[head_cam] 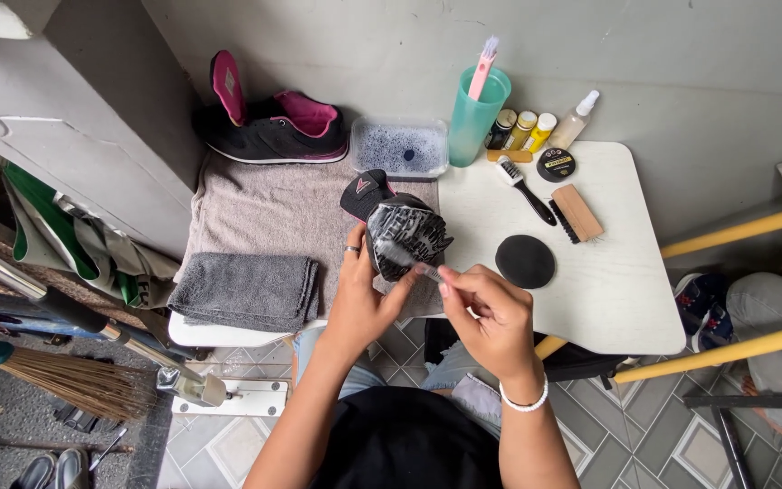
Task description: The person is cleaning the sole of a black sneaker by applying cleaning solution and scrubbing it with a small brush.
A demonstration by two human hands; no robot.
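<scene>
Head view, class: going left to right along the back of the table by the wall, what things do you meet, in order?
Black and pink shoe → clear tray → green cup → three small bottles → spray bottle

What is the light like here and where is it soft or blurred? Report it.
Head view: even, diffuse daylight with faint shadows; the black shoe in the left hand shows glossy wet glints on its sole; the small brush in the right hand is slightly motion-blurred; frame edges bow from wide-angle distortion.
</scene>
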